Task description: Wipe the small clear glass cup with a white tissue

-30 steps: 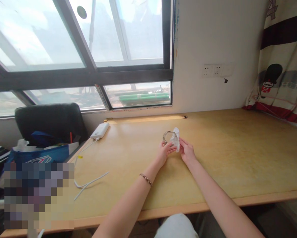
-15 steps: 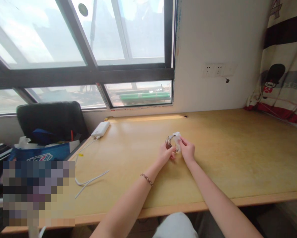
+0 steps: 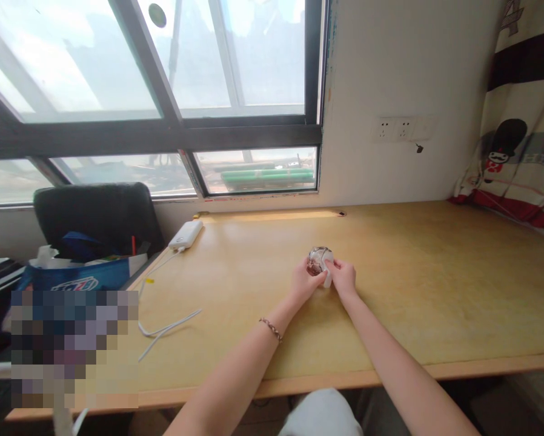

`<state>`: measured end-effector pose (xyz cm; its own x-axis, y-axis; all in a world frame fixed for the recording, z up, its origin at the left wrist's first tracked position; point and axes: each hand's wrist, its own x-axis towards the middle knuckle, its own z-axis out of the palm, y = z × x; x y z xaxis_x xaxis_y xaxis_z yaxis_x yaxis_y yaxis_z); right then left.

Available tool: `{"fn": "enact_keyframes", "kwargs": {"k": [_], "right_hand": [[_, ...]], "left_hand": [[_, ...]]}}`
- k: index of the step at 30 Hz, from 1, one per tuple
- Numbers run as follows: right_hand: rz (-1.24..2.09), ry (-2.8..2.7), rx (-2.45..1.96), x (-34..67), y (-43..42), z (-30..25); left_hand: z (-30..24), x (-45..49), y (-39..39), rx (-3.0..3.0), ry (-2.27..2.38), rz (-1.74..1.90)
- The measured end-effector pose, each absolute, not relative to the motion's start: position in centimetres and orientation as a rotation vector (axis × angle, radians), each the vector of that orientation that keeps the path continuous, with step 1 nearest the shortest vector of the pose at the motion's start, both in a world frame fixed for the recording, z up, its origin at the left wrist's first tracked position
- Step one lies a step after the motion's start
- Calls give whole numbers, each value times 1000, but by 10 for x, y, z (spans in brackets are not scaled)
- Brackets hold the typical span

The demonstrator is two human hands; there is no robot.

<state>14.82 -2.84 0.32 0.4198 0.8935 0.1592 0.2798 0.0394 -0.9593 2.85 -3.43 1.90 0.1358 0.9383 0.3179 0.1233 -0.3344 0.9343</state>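
Note:
Out over the wooden desk (image 3: 254, 272), my left hand (image 3: 306, 281) is closed around a brown and silvery round thing (image 3: 315, 260). It has a glossy, patterned surface, and its exact kind is too small to make out. My right hand (image 3: 344, 277) pinches a piece of white tissue (image 3: 328, 279) and presses it against the right side of the round thing. Both hands almost meet there, with the thumbs on the near side. Fingers hide part of the round thing and of the tissue.
A white power bank (image 3: 186, 235) with a white cable (image 3: 169, 324) lies at the desk's left side. Left of the desk are a black chair (image 3: 94, 212) and a blue bag (image 3: 76, 272). Wall sockets (image 3: 394, 128) and a patterned curtain (image 3: 508, 145) are at the right.
The round thing has turned in my left hand; its ring-like opening no longer shows. The tissue has shifted down over its right side. Both hands stay close together.

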Motion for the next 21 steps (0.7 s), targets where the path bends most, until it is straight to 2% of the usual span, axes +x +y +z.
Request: {"fn": "enact_keyframes", "kwargs": {"k": [9, 16, 21], "right_hand": [[427, -1265, -1442, 145, -37, 15], [496, -1045, -1596, 152, -28, 1], [426, -1048, -1734, 150, -26, 0]], "left_hand": [[15, 21, -21, 1367, 902, 970], [18, 28, -29, 1508, 860, 1129], [20, 33, -30, 1619, 827, 1195]]}}
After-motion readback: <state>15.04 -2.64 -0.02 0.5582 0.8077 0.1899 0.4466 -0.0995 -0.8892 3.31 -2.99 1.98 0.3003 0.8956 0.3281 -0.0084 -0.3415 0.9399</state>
